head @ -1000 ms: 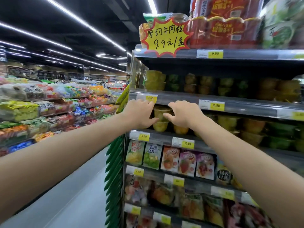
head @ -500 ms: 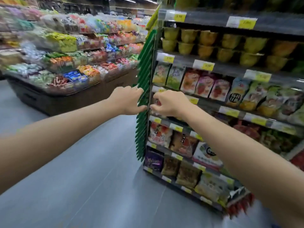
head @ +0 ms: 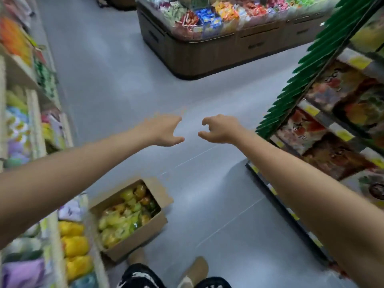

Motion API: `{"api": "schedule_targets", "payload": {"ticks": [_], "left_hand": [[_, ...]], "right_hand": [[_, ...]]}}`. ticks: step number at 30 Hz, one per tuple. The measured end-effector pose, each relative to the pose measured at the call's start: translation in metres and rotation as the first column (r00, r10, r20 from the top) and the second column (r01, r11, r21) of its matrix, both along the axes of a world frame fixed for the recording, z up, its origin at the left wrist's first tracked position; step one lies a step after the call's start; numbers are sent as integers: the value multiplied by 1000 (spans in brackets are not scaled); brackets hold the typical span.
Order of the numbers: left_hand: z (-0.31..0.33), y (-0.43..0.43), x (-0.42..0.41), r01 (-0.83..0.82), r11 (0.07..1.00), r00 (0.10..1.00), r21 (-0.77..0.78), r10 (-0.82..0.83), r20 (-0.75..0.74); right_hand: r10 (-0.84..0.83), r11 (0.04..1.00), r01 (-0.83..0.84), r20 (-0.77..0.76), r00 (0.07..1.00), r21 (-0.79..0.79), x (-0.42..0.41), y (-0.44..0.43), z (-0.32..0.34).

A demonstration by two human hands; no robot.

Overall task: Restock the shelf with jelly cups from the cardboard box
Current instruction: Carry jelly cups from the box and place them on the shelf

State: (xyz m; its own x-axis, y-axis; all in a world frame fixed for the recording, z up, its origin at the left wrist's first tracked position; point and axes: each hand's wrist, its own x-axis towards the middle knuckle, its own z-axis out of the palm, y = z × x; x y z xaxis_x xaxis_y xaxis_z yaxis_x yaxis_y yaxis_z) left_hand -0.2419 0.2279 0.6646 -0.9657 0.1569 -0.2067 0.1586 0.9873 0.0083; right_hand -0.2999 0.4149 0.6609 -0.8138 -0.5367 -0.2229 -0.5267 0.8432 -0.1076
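An open cardboard box (head: 154, 227) lies on the grey floor at lower left, filled with yellow and green jelly cups (head: 124, 215). My left hand (head: 164, 129) and my right hand (head: 220, 128) hover side by side in mid-air over the aisle, well above and beyond the box. Both are empty, fingers loosely curled and apart. The shelf (head: 336, 125) with snack bags runs along the right edge; its jelly-cup tier is out of view.
A second shelf (head: 52, 235) with yellow and purple packs lines the left side, close to the box. A brown island display (head: 207, 55) of sweets stands across the aisle. My feet (head: 195, 269) are at the bottom, beside the box. Green strips (head: 311, 65) edge the right shelf's end.
My hands have come away from the jelly-cup tier and dropped. The view has swung down and left, from the shelf to the floor and the box.
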Motion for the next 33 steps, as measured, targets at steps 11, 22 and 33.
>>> {"api": "schedule_targets", "payload": {"ticks": [11, 22, 33], "left_hand": [[-78, -213, 89, -361, 930, 897, -71, 367, 246], [-221, -327, 154, -577, 816, 723, -36, 531, 442], [-398, -325, 181, -636, 771, 617, -30, 532, 579]], "right_hand": [[293, 949, -310, 194, 936, 64, 44, -232, -80], [393, 885, -452, 342, 854, 112, 95, -372, -204], [356, 877, -463, 475, 805, 127, 115, -374, -391]]}}
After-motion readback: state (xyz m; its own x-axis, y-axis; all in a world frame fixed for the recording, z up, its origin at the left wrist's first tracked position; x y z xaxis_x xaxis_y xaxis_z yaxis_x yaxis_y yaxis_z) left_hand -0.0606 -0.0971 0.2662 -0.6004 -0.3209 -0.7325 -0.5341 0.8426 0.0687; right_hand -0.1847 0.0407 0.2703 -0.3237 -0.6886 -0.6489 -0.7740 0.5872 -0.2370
